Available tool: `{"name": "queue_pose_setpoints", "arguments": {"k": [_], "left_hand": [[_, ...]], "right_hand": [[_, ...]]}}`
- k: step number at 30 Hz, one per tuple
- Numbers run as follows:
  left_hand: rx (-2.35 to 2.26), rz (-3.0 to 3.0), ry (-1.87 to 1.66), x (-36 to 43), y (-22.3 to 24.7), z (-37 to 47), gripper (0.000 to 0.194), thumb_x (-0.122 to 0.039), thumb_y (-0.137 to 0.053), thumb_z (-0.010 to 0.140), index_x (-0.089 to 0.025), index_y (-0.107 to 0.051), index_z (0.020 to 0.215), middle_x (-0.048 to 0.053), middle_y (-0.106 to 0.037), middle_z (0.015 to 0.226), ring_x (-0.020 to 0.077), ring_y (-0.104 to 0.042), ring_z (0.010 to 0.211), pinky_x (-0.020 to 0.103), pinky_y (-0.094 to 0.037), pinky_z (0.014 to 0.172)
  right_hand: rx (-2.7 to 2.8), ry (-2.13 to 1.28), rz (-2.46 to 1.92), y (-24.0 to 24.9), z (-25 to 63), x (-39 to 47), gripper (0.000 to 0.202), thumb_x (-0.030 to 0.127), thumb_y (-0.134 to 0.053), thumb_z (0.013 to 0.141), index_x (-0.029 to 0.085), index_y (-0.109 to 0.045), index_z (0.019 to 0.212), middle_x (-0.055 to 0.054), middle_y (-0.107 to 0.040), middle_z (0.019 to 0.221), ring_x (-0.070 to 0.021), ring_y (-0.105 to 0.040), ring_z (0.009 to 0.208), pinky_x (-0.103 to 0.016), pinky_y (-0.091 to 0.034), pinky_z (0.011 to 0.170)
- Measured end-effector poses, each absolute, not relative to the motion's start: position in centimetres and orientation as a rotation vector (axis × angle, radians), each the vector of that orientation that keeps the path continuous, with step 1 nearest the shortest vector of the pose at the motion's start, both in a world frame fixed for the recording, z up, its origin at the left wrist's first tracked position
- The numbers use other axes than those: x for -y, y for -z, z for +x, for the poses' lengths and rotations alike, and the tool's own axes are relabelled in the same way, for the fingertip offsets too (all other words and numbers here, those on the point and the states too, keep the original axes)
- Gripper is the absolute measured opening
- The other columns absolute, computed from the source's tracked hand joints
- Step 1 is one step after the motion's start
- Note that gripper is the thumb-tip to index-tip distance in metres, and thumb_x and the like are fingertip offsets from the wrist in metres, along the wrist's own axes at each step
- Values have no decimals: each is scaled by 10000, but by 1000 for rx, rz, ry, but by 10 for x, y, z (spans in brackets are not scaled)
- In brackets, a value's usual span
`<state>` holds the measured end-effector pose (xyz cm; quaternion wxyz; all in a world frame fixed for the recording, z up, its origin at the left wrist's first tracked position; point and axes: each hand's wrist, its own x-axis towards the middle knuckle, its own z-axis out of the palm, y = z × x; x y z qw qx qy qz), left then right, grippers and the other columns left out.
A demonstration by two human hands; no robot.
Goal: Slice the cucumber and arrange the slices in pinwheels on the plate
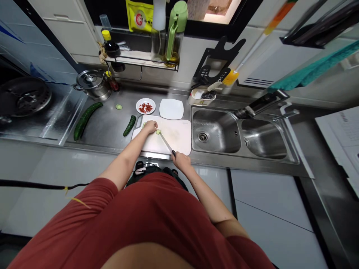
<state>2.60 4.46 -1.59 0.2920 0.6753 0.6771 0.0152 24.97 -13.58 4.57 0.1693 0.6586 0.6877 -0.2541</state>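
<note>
A white cutting board (176, 134) lies on the steel counter. My right hand (181, 161) is wrapped round the dark handle of a knife (166, 143), its blade pointing up and left across the board. At the blade's tip is a small pale green slice (158, 132). My left hand (150, 127) rests just left of that slice with its fingers curled; what they hold, if anything, is too small to make out. Part of another green piece shows beside its wrist. Left of the board lies a short cucumber piece (129, 125).
Behind the board are a plate of chopped red pieces (145, 106) and a white square plate (171, 108). A long cucumber (86, 121), a cucumber end (119, 107) and a steel pot (93, 85) are to the left. A double sink (215, 130) is on the right.
</note>
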Motion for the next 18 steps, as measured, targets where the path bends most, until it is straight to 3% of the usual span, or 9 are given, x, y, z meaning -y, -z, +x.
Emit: {"name": "queue_pose_setpoints", "arguments": {"k": [18], "left_hand": [[-1831, 1814, -50, -41, 17, 29, 233, -216, -706, 723, -239, -705, 955, 27, -702, 1037, 187, -620, 982, 261, -459, 873]], "right_hand": [[-1942, 722, 1871, -48, 257, 145, 446, 468, -360, 985, 137, -616, 1142, -177, -682, 1113, -290, -639, 1071, -370, -453, 864]]}}
